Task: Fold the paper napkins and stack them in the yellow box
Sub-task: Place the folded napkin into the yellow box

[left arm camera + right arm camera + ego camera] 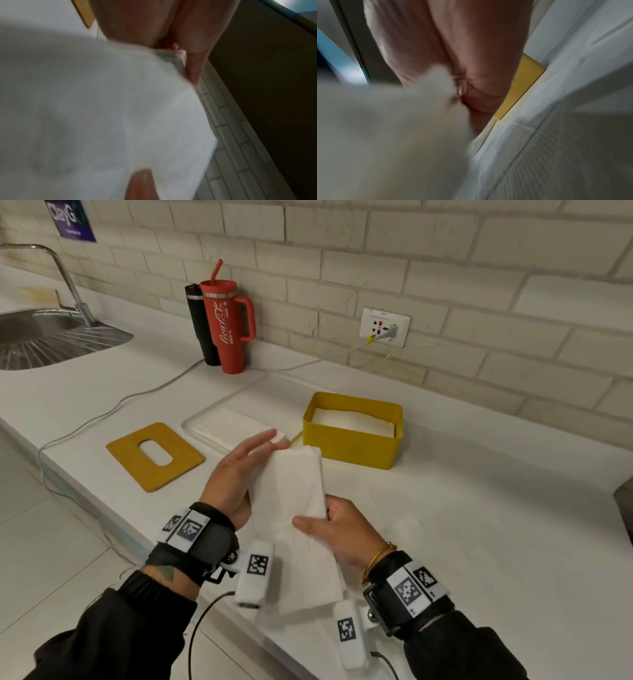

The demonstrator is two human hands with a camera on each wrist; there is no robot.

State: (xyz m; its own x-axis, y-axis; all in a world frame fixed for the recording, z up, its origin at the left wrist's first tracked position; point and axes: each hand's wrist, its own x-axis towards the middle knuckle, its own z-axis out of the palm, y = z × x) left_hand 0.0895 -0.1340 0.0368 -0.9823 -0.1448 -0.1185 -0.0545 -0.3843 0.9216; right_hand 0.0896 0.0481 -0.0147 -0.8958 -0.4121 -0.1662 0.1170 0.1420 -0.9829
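Holding the napkin [291,491] with my right hand [337,530] pinching its near edge and my flat, straight-fingered left hand [239,474] backing it, I'd square the corners before creasing.

Yellow box [349,445] stands open-topped, with bare counter [479,525] to its right.

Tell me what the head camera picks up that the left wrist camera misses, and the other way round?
Only the head view shows the yellow box with white napkins inside, the red tumbler, the sink, the wall socket, and the right hand pinching the napkin's lower edge. Only the left wrist view shows a close, blurred look along the left hand's palm, where the paper's edge meets it. Both show the left hand with fingers extended along the napkin, and part of the flat yellow lid.
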